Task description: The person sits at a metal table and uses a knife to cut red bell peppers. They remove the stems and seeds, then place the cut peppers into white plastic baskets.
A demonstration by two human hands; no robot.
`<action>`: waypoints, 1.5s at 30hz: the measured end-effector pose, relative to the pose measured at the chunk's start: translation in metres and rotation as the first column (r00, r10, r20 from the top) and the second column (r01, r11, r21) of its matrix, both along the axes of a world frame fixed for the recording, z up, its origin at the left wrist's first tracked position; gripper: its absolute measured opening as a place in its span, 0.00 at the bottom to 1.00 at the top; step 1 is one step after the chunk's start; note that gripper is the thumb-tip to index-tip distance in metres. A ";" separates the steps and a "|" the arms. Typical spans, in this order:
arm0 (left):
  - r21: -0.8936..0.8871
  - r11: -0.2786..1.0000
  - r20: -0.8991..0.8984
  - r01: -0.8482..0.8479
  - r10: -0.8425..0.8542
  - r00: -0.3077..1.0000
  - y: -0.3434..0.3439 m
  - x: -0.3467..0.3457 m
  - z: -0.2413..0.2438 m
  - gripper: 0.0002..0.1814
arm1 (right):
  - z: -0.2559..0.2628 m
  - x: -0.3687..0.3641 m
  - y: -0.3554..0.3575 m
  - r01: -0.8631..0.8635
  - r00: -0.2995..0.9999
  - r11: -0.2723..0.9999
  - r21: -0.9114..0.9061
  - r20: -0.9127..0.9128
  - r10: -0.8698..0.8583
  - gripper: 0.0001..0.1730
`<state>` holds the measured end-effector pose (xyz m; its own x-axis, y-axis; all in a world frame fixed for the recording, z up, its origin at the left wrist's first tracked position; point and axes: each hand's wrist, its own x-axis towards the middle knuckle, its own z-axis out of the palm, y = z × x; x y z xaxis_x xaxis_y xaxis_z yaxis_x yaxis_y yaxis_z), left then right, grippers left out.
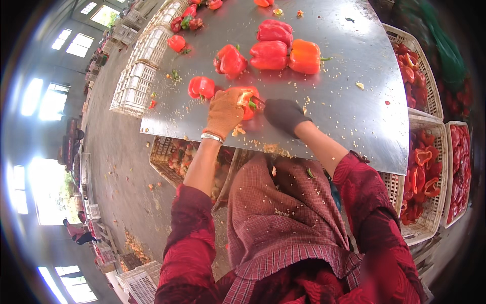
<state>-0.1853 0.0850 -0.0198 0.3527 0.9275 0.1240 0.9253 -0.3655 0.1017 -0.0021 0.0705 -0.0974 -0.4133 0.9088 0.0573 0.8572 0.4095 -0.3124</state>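
Observation:
My left hand (224, 112), in an orange knit glove, grips a red bell pepper (249, 114) with its green stem toward my right. In a dark glove, my right hand (284, 115) is closed around a small knife (259, 100); its handle is hidden in the fist and the blade meets the pepper beside the stem. Just left of the gripped pepper lies a whole red bell pepper (201, 87). Farther up the metal table (341, 110) are another red pepper (230, 60), two more red ones side by side (269, 55), and an orange-red pepper (305, 57).
Seeds and scraps litter the tabletop. Crates of cut red peppers (422, 167) stand along the right side. White plastic crates (133, 85) line the table's left edge. Below the front edge is a crate of pepper waste (182, 157). A person (79, 232) is far off at left.

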 end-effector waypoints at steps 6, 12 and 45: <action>-0.382 0.922 0.290 -0.058 0.179 0.940 -0.001 -0.002 0.014 0.21 | 0.003 -0.005 -0.018 -0.008 0.999 0.999 0.043 -0.040 0.010 0.12; -0.455 0.863 -0.147 -0.221 0.172 0.974 -0.017 0.021 0.034 0.29 | -0.016 0.013 -0.041 -0.046 0.998 0.984 0.173 -0.040 0.053 0.11; 0.319 0.916 0.528 0.243 -0.385 0.757 -0.108 0.114 0.046 0.16 | 0.033 0.082 -0.154 -0.608 -0.441 0.648 -0.458 -0.484 -0.756 0.27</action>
<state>-0.0717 -0.0229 0.0259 0.4171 0.6999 0.5798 0.5499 -0.7022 0.4522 0.0803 -0.0830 -0.0643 -0.3326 0.9069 -0.2588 -0.8336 -0.4110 -0.3691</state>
